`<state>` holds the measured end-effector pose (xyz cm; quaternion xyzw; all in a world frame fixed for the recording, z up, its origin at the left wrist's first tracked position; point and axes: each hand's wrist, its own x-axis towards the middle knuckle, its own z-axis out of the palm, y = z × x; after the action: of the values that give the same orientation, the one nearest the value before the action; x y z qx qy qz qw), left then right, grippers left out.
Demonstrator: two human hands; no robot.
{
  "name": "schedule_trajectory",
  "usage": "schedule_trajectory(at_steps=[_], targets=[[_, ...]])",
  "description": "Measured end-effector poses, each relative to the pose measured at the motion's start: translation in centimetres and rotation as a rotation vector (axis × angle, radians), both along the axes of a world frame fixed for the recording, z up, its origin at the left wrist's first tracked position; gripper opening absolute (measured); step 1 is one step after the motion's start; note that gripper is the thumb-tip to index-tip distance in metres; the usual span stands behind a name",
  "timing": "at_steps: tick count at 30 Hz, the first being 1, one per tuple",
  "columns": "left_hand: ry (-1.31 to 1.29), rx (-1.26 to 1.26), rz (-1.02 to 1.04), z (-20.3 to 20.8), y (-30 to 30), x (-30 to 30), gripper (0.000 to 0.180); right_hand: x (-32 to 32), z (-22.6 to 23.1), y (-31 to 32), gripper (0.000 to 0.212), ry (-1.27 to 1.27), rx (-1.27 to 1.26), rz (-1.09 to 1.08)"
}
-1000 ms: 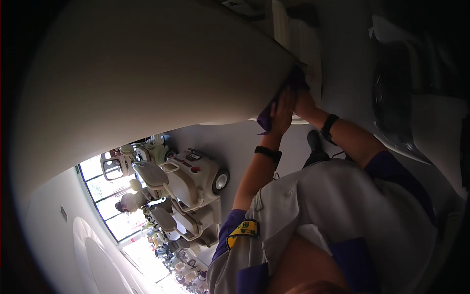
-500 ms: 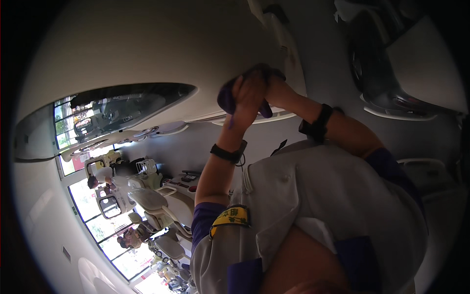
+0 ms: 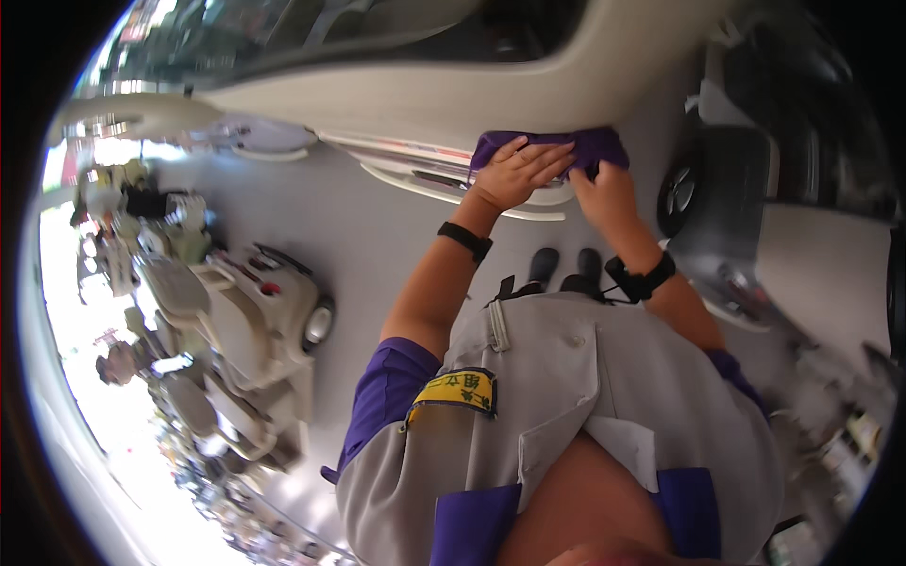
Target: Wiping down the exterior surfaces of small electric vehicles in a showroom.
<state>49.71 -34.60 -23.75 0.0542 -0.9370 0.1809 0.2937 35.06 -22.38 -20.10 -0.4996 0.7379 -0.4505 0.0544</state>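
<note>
A purple cloth (image 3: 601, 144) lies spread against the lower part of a cream vehicle's body (image 3: 406, 102). My left hand (image 3: 522, 174) rests flat on the cloth's left half, its fingers stretched out toward the right. At the cloth's right lower edge, my right hand (image 3: 606, 196) has its fingers closed on the fabric. My right fingertips are partly hidden in the folds. Just below the cloth runs the vehicle's pale lower trim (image 3: 472, 200), with a dark slot beside it.
A dark-windowed vehicle with a black wheel (image 3: 678, 195) stands close on my right. To the left is a beige scooter-like vehicle (image 3: 236, 325), with more vehicles and a person (image 3: 118, 363) beyond it. My shoes (image 3: 545, 266) are on the grey floor.
The view has shifted and brightened, showing more floor and my shoes. The cloth, bunched under both hands before, is now spread wider. My hands have moved apart.
</note>
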Motion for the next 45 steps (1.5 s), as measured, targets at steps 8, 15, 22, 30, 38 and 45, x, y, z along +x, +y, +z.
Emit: schedule_trajectory(at_steps=[8,15,22,30,38,45], targets=[[0.655,0.695,0.444,-0.3,1.5,1.3,0.049,5.2,2.6,-5.9,0.032,0.247,-0.127,0.424],[0.912,0.917,0.481,-0.7,-0.4,0.3,0.042,6.4,5.3,-9.9,0.034,0.459,0.078,0.645],[0.804,1.460,0.336,-7.8,7.5,-8.3,0.050,-1.1,1.5,-2.6,0.028,0.564,0.338,0.600],[0.281,1.232,0.488,0.4,12.6,-7.9,0.035,-7.5,4.3,2.5,0.038,0.249,0.408,0.648],[0.516,0.967,0.540,4.0,10.2,-4.8,0.046,-4.4,7.0,1.9,0.057,0.027,-0.107,0.838],[0.725,1.221,0.305,2.6,6.8,-2.7,0.039,-1.0,5.8,-0.7,0.062,0.220,-0.033,0.859]])
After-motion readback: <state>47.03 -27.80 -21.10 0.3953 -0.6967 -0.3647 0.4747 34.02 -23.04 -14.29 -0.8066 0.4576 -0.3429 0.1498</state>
